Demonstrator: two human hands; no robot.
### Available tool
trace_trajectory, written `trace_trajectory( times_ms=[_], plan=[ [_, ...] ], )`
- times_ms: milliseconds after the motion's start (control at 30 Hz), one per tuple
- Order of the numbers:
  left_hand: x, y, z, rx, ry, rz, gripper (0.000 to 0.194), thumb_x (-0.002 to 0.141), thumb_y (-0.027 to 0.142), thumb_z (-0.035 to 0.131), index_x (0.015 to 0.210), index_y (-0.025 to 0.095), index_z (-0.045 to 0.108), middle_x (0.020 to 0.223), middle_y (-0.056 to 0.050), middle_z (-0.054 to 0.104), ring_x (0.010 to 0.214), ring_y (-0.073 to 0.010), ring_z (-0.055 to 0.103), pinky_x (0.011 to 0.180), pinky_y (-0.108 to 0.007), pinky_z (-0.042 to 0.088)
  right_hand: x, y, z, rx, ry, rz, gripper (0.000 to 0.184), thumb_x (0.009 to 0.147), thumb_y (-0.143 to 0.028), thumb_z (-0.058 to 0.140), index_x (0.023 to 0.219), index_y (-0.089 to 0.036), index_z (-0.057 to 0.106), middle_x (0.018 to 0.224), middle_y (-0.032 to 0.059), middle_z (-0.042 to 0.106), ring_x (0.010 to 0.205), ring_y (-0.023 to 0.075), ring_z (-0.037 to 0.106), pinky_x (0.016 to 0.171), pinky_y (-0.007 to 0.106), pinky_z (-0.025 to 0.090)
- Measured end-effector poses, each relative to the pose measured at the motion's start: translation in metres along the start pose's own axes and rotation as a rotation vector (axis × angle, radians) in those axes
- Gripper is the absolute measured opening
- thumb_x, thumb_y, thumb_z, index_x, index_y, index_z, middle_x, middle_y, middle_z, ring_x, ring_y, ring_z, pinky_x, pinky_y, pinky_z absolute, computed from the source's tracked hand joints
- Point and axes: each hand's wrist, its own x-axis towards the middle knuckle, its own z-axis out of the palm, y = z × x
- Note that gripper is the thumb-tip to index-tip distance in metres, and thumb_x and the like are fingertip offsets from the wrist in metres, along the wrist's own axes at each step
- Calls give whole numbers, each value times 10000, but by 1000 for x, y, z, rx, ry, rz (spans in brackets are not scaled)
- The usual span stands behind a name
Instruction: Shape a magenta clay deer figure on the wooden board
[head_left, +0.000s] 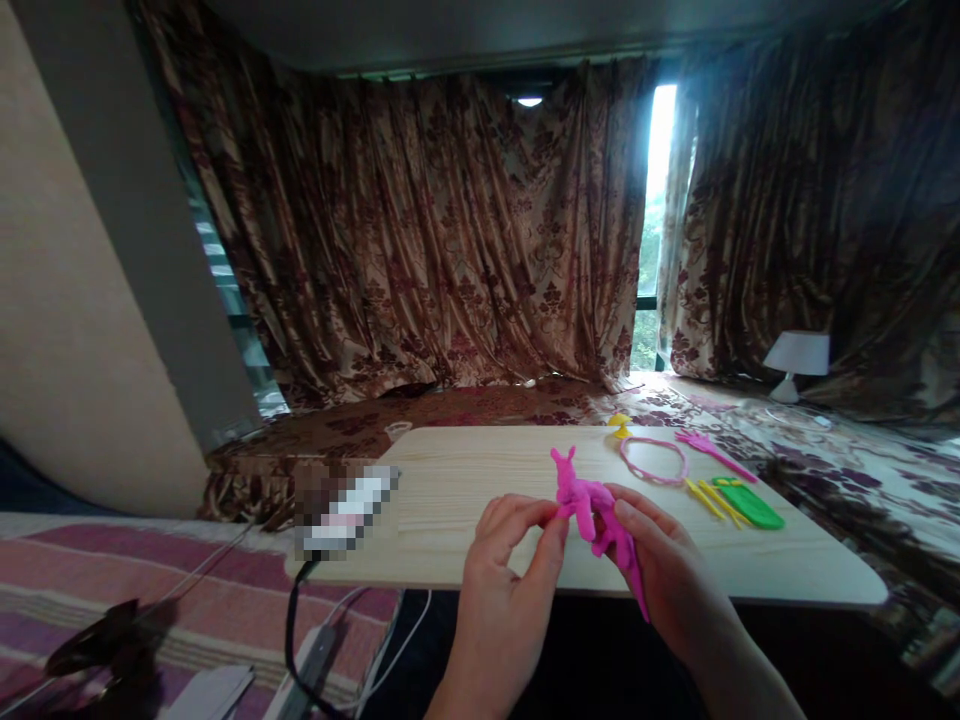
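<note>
Between my hands, above the table's front edge, is a pink clay animal figure (581,495) with two upright ears, short limbs and a long tail pointing down. My left hand (517,570) pinches a small part of it below the head with thumb and forefinger. My right hand (660,560) grips its body from the right side, thumb along the back, so part of the body is hidden by the fingers.
On the pale wooden table (450,480) lie a twisted pink ring (654,478), a pink hand-shaped piece (716,455), yellow sticks (716,502), a green flat piece (754,503) and a yellow piece (619,426). A blurred-out object (349,510) with a black cable lies left. A lamp (796,360) stands behind.
</note>
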Motion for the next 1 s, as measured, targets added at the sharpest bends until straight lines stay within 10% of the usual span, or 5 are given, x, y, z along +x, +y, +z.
trace_trajectory(
  times_ms=[467,1000],
  plan=[
    [-1,2,-8,-664,-294,-420,256,881,274,484,786,127,671,766,-36,584,775,-151,494,792,-299,366,0,9,-1,-2,-81,36,187,786,-284,656,942,-183,676,870,42,697,760,157,602,732,274,448],
    [-3,-9,-2,-956,-256,-531,249,854,220,492,639,127,578,625,-5,487,659,-123,467,711,-269,378,-5,12,2,25,-135,102,165,783,-261,663,937,-203,672,881,41,704,770,164,625,741,291,466]
  ],
)
